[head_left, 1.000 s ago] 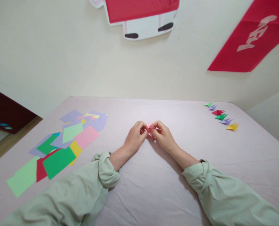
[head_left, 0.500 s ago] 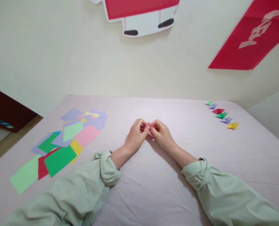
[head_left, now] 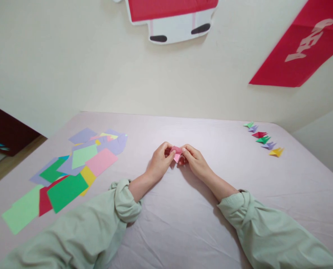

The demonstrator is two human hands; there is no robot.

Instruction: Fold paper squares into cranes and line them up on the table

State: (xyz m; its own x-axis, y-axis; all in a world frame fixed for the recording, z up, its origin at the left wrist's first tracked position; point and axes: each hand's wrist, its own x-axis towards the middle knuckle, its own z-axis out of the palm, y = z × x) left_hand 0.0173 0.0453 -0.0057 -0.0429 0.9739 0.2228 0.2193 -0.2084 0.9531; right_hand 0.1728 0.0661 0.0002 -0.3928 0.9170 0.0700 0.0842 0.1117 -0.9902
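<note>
A small piece of folded pink paper (head_left: 177, 152) sits between a person's fingertips at the middle of the worktop (head_left: 169, 224), its broad, darker edge on the far side and a paler tip pointing back toward the person. Fingers cover its sides, so its long axis cannot be told, nor whether it touches the cloth beneath.

The left hand (head_left: 159, 161) pinches one side, thumb laid on the paper's face; the right hand (head_left: 197, 162) grips the opposite corner between thumb and forefinger. Half a second earlier both thumbs met over the paper's front; now the right thumb has drawn off to the side, baring more of the pale point. A second ago, a narrow pink point rose above the fingers.

To the person's left, loose coloured sheets (head_left: 84, 156) overlap in a spread of green, purple, pink, red and yellow. At the far right, six folded paper figures (head_left: 263, 139) stand in a slanting row, prongs to the right, a yellow one nearest; both groups lie as before. A red banner (head_left: 298, 52) hangs on the wall (head_left: 166, 82) beyond.
</note>
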